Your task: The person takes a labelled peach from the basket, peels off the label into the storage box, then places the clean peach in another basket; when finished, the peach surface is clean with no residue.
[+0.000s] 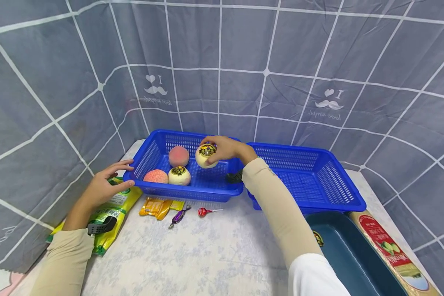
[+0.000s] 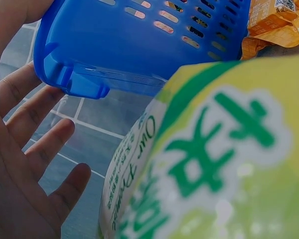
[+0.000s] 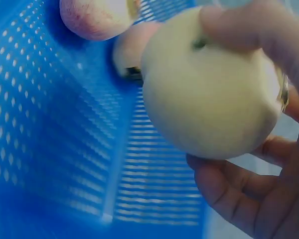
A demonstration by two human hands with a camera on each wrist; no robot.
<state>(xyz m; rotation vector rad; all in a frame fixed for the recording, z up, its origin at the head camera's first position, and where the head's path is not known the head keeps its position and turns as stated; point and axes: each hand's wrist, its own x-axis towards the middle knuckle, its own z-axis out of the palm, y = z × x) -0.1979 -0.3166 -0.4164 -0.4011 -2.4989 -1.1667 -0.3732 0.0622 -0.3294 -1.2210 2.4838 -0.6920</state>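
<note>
My right hand (image 1: 223,149) grips a pale yellow apple (image 1: 204,155) with a black-and-gold label, raised over the left blue basket (image 1: 192,191). In the right wrist view, thumb and fingers wrap the apple (image 3: 209,94), its small dark stem showing. Beneath it in the basket lie a pink apple (image 1: 179,156), a red-speckled apple (image 1: 156,176) and another pale labelled apple (image 1: 179,176). My left hand (image 1: 102,185) is at the basket's left end. Its fingers look spread and nearly straight in the left wrist view, right at the blue corner (image 2: 65,64).
A yellow-green packet (image 1: 120,203) lies under my left forearm. In front of the basket are orange-wrapped snacks (image 1: 155,206), a purple-wrapped candy (image 1: 179,216) and a red lollipop (image 1: 202,211). Right stand a second blue basket (image 1: 299,185), a dark teal tray (image 1: 349,250) and a long package (image 1: 392,250).
</note>
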